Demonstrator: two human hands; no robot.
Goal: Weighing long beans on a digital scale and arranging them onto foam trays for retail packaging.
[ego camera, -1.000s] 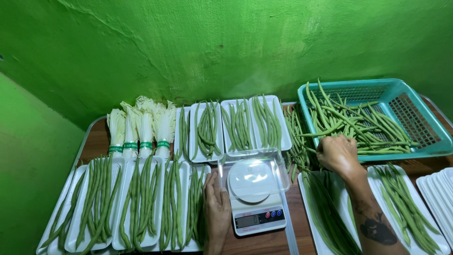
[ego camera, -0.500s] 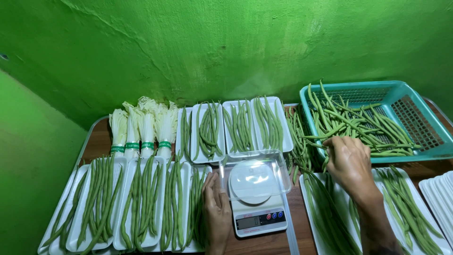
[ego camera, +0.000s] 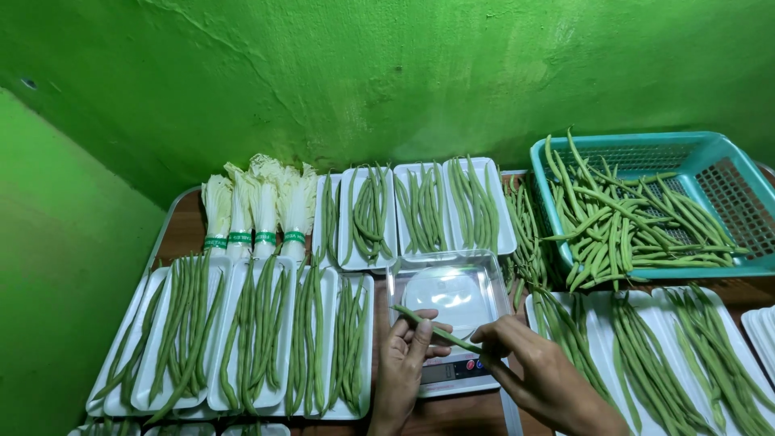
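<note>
So both hands are pinching one bean (ego camera: 436, 329), holding it level just above the scale (ego camera: 454, 323) in the middle of the table. The left hand (ego camera: 404, 367) has the bean near its tip, fingers curled in with the thumb under it, and that hand also sits against the scale's front edge, probably to keep things steady. The right hand (ego camera: 537, 375) grips the other end between thumb and fingertips, closed tight, nothing else in it.

A clear tray (ego camera: 484, 270) sits on the scale and looks bare, which makes sense if beans get weighed into it.

Everything else is laid out around the scale within easy reach: a teal basket (ego camera: 702, 153) of loose beans to the upper right, filled white trays (ego camera: 242, 339) in rows to the left and more behind and to the right, plus banded white bundles (ego camera: 254, 210) at the back left against the green wall (ego camera: 363, 73).
</note>
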